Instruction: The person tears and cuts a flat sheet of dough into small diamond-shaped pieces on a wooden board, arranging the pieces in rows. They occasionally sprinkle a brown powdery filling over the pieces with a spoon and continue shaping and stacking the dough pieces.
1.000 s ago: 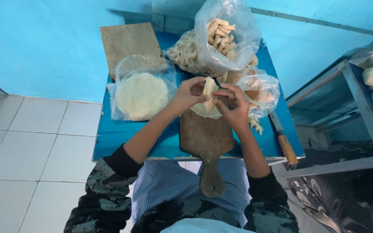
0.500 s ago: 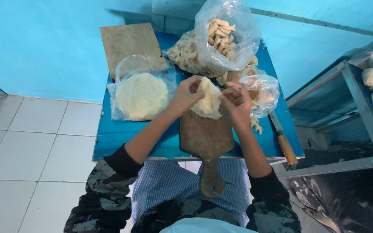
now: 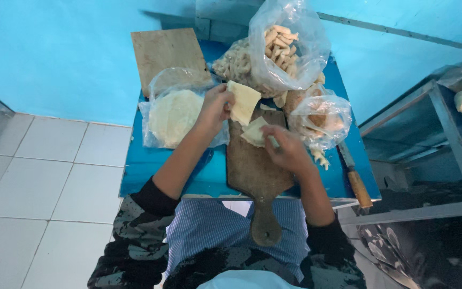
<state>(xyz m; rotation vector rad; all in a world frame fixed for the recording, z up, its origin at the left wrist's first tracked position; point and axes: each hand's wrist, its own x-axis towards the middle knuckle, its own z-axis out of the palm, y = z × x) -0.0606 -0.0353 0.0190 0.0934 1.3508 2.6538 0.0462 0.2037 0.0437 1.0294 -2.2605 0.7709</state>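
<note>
My left hand holds up a pale, thin sheet of dough by its left edge, above the far end of a wooden paddle board. My right hand is closed on a folded piece of dough that rests on the board. Both hands are close together over the small blue table.
A clear bag with a stack of round dough sheets lies left of the board. Behind are a second wooden board and bags of finger-shaped pieces. Another bag sits right. A wooden-handled knife lies at the table's right edge. A metal rack stands right.
My hands, which were together on one piece of dough, have parted. The left hand now lifts a flat sheet; the right hand has dropped to a folded piece on the board.
</note>
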